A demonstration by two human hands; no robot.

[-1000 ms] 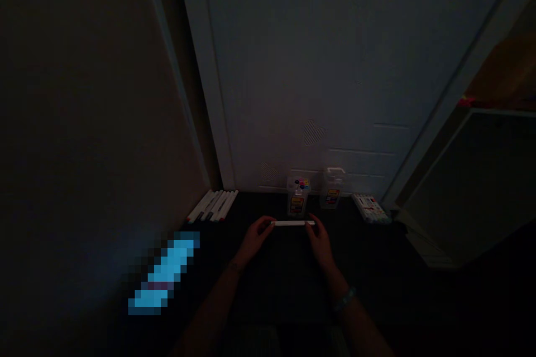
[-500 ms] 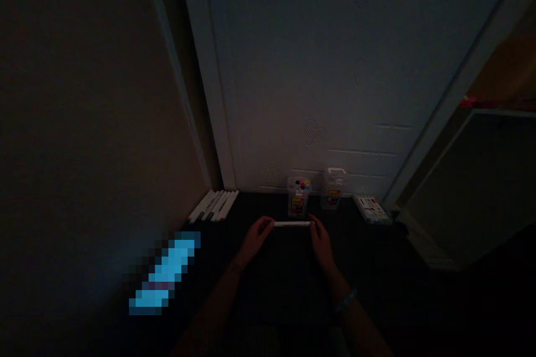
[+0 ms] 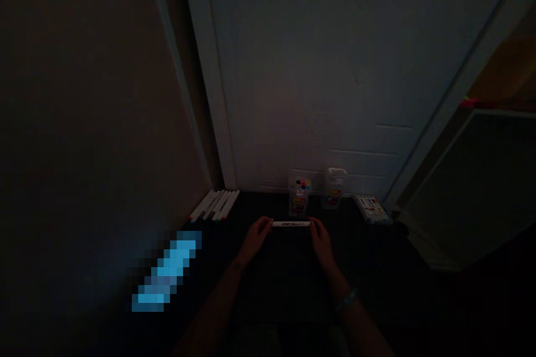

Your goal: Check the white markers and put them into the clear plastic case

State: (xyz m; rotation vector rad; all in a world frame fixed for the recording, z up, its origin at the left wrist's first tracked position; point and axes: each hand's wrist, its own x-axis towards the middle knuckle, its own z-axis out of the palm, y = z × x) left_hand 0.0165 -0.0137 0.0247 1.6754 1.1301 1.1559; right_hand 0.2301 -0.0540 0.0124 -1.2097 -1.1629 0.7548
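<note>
A white marker (image 3: 291, 224) with dark print along its barrel lies level between my two hands. Its left end is pinched by the fingers of my left hand (image 3: 258, 232). At the other end, my right hand (image 3: 320, 234) grips it with thumb and fingers; a bracelet circles that wrist. Just behind the marker stands a clear plastic box (image 3: 298, 201) holding markers with coloured ends. A second clear box (image 3: 334, 192) with a raised handle is to its right; I cannot tell what it contains.
Several white markers (image 3: 214, 204) lie in a row at the back left of the dark table (image 3: 288, 284). A flat pack of markers (image 3: 372, 209) sits at the back right. Behind the table rises a pale door (image 3: 285, 95). A bright pixelated patch (image 3: 167, 270) covers something at left.
The marker has been rolled between my fingers, so the dark print on its barrel now faces me. Both hands stay in nearly the same place.
</note>
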